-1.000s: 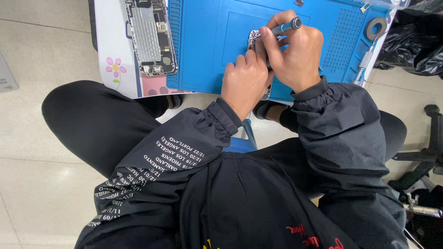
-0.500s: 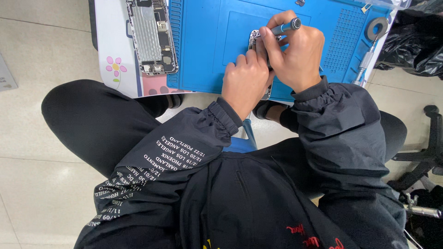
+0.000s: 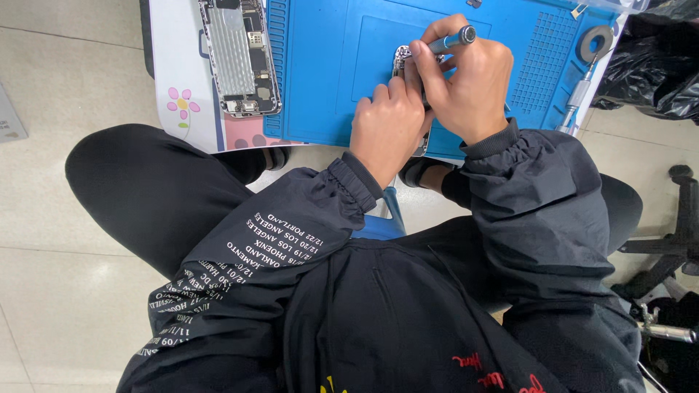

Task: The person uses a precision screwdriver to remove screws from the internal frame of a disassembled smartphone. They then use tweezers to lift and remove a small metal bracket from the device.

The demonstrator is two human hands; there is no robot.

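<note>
Head view: both hands work over the blue mat [image 3: 328, 65] on the table. Right hand [image 3: 470, 80] has its fingers pinched round a small screwdriver [image 3: 453, 40], grey cap end up; tip hidden behind the fingers. Left hand [image 3: 389, 127] has its fingers pressed together on a small metal part [image 3: 401, 57] near mat centre, pinning it; most of the part is covered. Progress, as a judgement: teardown well underway. The opened phone chassis [image 3: 239, 54] lies off the mat's left edge, internals exposed, screen off. The part is being driven on; can't tell how many screws are left. At the mat's right edge: a roll of tape [image 3: 597, 44] and a second metal tool [image 3: 577, 98]. Labels: a pink flower sticker [image 3: 182, 104] left of the mat, below the chassis, on a white sheet with a pink patch [image 3: 247, 137]. Black bag [image 3: 666, 65] right of the mat.
</note>
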